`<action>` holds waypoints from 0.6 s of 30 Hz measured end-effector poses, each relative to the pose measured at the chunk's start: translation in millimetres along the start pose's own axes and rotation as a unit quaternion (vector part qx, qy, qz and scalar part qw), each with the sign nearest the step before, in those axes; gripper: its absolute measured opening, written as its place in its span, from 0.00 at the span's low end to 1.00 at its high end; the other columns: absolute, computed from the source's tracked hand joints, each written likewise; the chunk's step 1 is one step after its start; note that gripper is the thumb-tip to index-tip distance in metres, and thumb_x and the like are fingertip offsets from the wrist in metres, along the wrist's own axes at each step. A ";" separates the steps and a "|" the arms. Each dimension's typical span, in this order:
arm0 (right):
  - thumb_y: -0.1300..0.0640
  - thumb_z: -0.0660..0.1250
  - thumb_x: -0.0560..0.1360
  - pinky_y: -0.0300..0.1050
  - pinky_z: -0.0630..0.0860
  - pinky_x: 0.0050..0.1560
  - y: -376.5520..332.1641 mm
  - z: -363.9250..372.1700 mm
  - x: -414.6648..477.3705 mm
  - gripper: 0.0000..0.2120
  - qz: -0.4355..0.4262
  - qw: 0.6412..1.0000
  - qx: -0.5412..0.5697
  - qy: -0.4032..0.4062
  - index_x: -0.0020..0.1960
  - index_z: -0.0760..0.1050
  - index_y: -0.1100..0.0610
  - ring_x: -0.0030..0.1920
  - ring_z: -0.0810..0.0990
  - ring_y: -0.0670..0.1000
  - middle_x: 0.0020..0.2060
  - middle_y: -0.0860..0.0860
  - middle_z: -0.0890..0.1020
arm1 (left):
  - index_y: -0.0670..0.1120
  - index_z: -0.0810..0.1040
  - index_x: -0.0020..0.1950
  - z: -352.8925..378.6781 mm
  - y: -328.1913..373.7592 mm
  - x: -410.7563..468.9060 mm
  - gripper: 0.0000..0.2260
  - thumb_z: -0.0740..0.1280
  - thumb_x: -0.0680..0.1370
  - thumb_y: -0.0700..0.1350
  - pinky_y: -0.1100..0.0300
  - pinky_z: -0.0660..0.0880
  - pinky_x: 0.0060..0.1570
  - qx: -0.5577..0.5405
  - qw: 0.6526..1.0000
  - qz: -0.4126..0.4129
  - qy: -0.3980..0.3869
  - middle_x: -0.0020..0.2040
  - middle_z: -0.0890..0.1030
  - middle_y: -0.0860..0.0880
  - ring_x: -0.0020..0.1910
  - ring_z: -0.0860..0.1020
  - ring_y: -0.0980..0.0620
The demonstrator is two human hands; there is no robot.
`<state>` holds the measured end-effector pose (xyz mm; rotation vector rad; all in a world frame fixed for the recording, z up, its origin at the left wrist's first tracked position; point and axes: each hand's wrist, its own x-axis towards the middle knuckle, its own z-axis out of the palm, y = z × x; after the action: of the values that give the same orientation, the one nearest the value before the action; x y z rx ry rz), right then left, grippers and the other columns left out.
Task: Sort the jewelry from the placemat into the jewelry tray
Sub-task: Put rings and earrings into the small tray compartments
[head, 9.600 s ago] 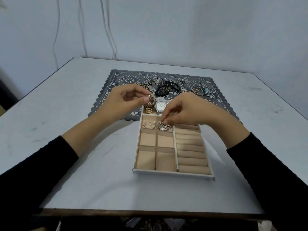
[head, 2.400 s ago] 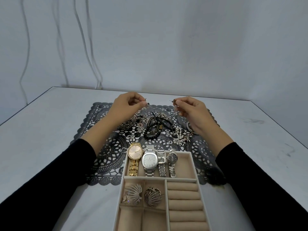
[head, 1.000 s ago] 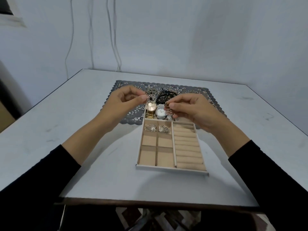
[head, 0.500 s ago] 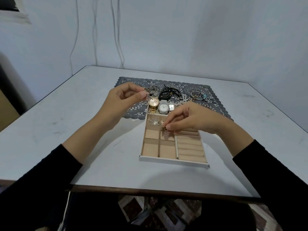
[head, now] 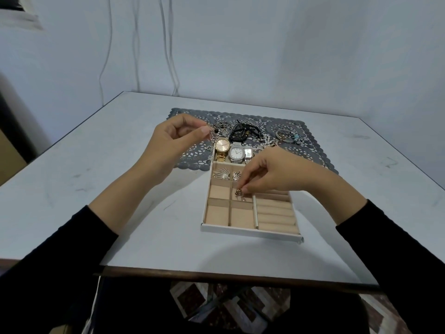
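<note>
Right grip, just right of the frame's centre, pinched a small gold earring between thumb and fingertip and held it low in the jewelry tray, in the second square cell down of the middle column. Whether the piece already touched the lining could not be told. Left grip, higher and to the left, pinched a second dangling piece, likely its pair, over the placemat just beside the watches in the tray's top cell.

The step in hand looked like laying down a pair of earrings. Next the right grip would need to release without dragging the hook, and the left piece would have to follow into the tray. A heap of bracelets and beads was left on the placemat at upper centre.

A second earlier both grips had been level above the watches; since then the right had dropped toward the lower cells, while the left had barely shifted
</note>
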<state>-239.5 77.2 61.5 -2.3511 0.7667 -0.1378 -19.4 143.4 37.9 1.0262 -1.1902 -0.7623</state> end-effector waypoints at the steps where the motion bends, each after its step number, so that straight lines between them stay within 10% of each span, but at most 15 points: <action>1: 0.62 0.75 0.69 0.46 0.80 0.53 0.3 1.3 0.0 0.07 -0.001 1.000 0.000 0.007 0.47 0.85 0.56 0.42 0.85 0.45 0.40 0.48 0.86 | 0.46 0.79 0.47 0.1 -0.5 0.0 0.08 0.72 0.70 0.46 0.62 0.76 0.56 0.000 1.000 -0.001 0.000 0.38 0.85 0.52 0.43 0.82 0.55; 18: 0.62 0.75 0.69 0.42 0.79 0.53 -4.0 4.1 -1.6 0.09 -0.008 0.998 -0.069 -0.003 0.48 0.85 0.52 0.42 0.83 0.38 0.41 0.43 0.86 | 0.46 0.79 0.47 6.8 -7.3 -3.1 0.09 0.72 0.69 0.46 0.62 0.77 0.54 0.032 0.999 -0.018 -0.027 0.39 0.85 0.53 0.43 0.83 0.56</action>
<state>-237.6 82.8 60.9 -2.4879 0.7770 -0.0862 -26.4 142.0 30.4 1.0876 -1.2513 -0.7889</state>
